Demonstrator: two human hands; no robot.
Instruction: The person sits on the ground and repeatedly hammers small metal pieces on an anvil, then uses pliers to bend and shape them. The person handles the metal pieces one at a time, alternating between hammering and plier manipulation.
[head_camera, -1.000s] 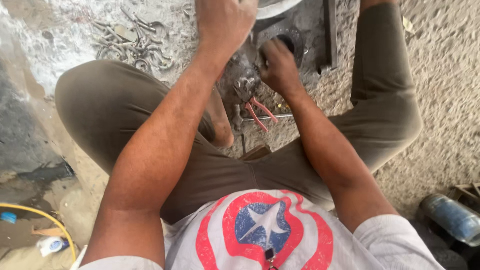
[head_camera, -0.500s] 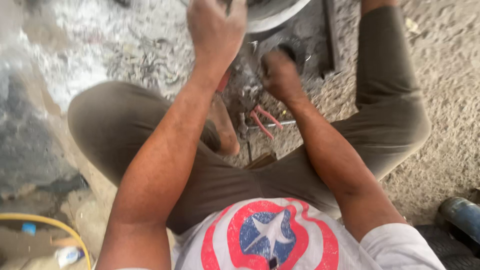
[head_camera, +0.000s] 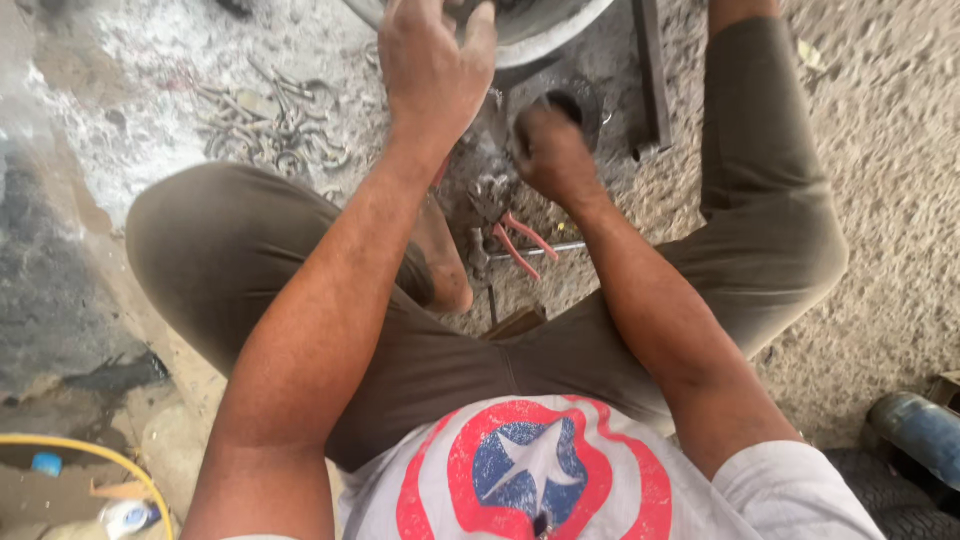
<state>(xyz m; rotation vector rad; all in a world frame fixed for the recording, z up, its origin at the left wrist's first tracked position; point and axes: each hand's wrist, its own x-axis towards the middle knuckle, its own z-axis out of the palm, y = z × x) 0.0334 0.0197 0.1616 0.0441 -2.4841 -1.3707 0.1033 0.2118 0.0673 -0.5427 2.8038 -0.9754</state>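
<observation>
I sit cross-legged on gritty ground. My left hand (head_camera: 430, 75) is raised at the top of the view, its fingers curled over the edge of a round grey metal part (head_camera: 545, 25). My right hand (head_camera: 550, 155) is lower, fingers closed and pressed down beside a dark metal ring (head_camera: 585, 100) on the ground; whatever is under its fingers is hidden. Red-handled pliers (head_camera: 520, 240) lie on the ground between my knees, just below the right hand, next to a thin metal rod (head_camera: 560, 247).
A heap of bent metal scraps (head_camera: 280, 130) lies at the upper left. A dark metal bar (head_camera: 650, 70) stands right of the ring. A blue cylinder (head_camera: 920, 430) and a tyre (head_camera: 885, 495) are at the lower right, a yellow hose (head_camera: 100, 458) at the lower left.
My left hand has moved up and right onto the edge of the round metal part. The right hand stays by the dark ring. The view has shifted slightly.
</observation>
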